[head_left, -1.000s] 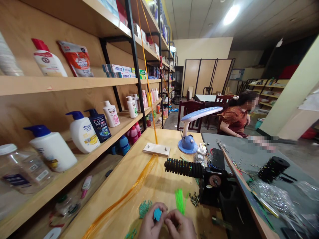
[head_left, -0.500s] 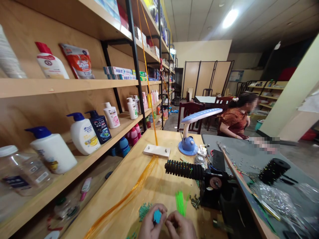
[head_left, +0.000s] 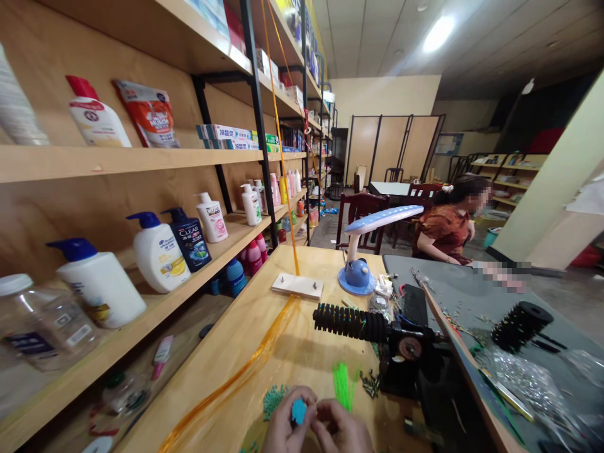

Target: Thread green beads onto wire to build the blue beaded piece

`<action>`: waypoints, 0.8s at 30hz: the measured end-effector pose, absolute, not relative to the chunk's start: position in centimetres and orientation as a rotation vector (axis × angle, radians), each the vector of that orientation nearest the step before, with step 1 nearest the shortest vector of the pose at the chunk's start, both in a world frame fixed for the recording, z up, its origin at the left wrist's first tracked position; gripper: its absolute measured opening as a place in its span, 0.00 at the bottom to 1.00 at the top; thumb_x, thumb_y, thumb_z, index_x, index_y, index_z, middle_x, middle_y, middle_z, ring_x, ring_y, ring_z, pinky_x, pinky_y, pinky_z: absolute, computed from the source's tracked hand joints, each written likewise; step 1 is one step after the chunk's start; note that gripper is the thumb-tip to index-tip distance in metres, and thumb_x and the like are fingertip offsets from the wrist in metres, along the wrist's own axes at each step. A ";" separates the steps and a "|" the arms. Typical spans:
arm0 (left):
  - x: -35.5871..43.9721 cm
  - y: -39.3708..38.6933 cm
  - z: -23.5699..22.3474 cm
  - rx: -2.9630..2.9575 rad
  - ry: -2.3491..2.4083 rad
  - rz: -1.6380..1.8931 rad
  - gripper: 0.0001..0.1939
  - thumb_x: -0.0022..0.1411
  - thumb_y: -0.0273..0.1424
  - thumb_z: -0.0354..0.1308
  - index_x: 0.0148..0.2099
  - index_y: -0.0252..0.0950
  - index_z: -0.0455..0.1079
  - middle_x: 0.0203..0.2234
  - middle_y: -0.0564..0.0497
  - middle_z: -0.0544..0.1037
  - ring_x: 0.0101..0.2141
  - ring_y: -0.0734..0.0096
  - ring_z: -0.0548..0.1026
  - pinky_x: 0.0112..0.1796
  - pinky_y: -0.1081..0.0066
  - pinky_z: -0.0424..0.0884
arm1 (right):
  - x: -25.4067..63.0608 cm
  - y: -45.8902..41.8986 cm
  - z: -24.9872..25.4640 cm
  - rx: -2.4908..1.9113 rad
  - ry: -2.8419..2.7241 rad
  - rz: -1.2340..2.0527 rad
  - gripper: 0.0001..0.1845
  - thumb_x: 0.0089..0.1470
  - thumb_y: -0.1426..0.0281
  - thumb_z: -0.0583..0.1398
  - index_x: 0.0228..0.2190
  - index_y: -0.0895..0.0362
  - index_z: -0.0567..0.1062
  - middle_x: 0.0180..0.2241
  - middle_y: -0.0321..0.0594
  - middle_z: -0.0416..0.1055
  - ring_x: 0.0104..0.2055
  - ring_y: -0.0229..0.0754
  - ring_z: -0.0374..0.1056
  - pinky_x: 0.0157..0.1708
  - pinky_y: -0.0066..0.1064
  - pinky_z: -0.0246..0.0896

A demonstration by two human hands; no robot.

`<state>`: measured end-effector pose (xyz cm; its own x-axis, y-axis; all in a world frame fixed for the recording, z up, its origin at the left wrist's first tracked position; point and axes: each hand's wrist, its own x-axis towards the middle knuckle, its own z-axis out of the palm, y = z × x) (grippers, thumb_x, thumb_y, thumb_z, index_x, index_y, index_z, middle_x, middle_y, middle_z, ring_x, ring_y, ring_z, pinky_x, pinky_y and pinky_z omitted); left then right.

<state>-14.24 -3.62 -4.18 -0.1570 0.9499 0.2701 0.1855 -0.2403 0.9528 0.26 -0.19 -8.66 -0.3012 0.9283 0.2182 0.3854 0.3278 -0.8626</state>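
Near the bottom edge of the head view, my left hand (head_left: pixel 287 420) is closed around a small bright blue piece (head_left: pixel 299 411), whose exact kind I cannot make out. Close beside it, my right hand (head_left: pixel 340 428) has its thumb and fingertips pinched together; whatever is between them is too small to see. A pile of small teal beads (head_left: pixel 274 401) lies just left of my hands. Behind my right hand is a bundle of bright green strands (head_left: pixel 343 385). Long orange threads (head_left: pixel 258 355) run across the wooden table (head_left: pixel 226 352) from under a white bolted plate (head_left: pixel 297 287).
A black ridged roller on a machine (head_left: pixel 349 322) stands ahead of my hands, with a blue lamp (head_left: pixel 356 275) behind it. Small metal parts (head_left: pixel 370 382) lie near its base. Shelves of bottles (head_left: pixel 160 251) line the left. Another person (head_left: pixel 446 220) sits beyond the grey table (head_left: pixel 476 302).
My hands stay almost in place, the left still around the blue piece. The right fingertips have shifted very slightly left. The view has moved a little.
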 end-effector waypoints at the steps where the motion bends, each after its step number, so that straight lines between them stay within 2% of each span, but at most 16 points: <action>1: -14.3 -3.6 -4.1 1.449 1.340 1.457 0.12 0.66 0.41 0.56 0.35 0.38 0.71 0.30 0.49 0.76 0.34 0.61 0.77 0.38 0.68 0.73 | 0.3 -0.2 -8.7 -1.161 -1.851 0.902 0.18 0.57 0.52 0.57 0.34 0.51 0.79 0.27 0.39 0.81 0.26 0.43 0.76 0.27 0.26 0.65; 4: -14.4 -3.6 -4.1 1.474 1.350 1.463 0.11 0.66 0.40 0.56 0.35 0.39 0.71 0.31 0.49 0.76 0.35 0.61 0.77 0.39 0.68 0.73 | 0.6 0.0 -8.8 -1.201 -1.909 0.811 0.11 0.54 0.60 0.59 0.31 0.51 0.78 0.26 0.38 0.81 0.25 0.43 0.75 0.26 0.25 0.63; 7: -14.5 -3.6 -4.1 1.477 1.361 1.466 0.10 0.67 0.39 0.56 0.35 0.39 0.70 0.31 0.49 0.76 0.35 0.61 0.77 0.39 0.68 0.73 | 0.6 0.0 -9.1 -1.259 -1.957 0.711 0.10 0.54 0.63 0.59 0.26 0.51 0.78 0.22 0.37 0.79 0.23 0.42 0.74 0.25 0.25 0.62; 11: -14.5 -3.5 -4.3 1.482 1.371 1.459 0.10 0.67 0.38 0.55 0.36 0.39 0.70 0.32 0.49 0.76 0.36 0.62 0.77 0.40 0.70 0.73 | 0.1 -0.1 -9.2 -1.247 -1.904 0.700 0.14 0.56 0.59 0.59 0.24 0.51 0.77 0.20 0.36 0.77 0.21 0.41 0.72 0.23 0.24 0.59; 18: -14.7 -3.3 -4.6 1.511 1.360 1.432 0.10 0.67 0.38 0.55 0.35 0.39 0.70 0.31 0.50 0.76 0.34 0.63 0.76 0.39 0.70 0.73 | -0.4 -0.1 -8.8 -1.256 -1.862 0.786 0.28 0.59 0.46 0.53 0.24 0.52 0.79 0.21 0.39 0.78 0.22 0.43 0.74 0.23 0.26 0.61; 21: -14.6 -3.3 -4.6 1.507 1.352 1.431 0.10 0.66 0.38 0.56 0.36 0.39 0.71 0.30 0.50 0.76 0.34 0.63 0.76 0.38 0.70 0.73 | -0.4 -0.1 -8.5 -1.248 -1.845 0.839 0.26 0.58 0.47 0.54 0.25 0.51 0.80 0.21 0.39 0.79 0.23 0.43 0.75 0.24 0.26 0.62; 24: -14.5 -3.4 -4.3 1.483 1.347 1.441 0.11 0.66 0.40 0.56 0.35 0.39 0.70 0.30 0.49 0.76 0.34 0.62 0.76 0.38 0.69 0.73 | -0.1 -0.1 -8.0 -1.219 -1.842 0.882 0.20 0.58 0.52 0.57 0.26 0.52 0.80 0.23 0.38 0.80 0.25 0.44 0.76 0.26 0.26 0.63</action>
<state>-14.54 -3.39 -4.35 -0.1383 0.9488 0.2840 0.2200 -0.2502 0.9429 -0.13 -0.06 -8.01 -0.2702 0.9402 0.2075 0.4278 0.3103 -0.8490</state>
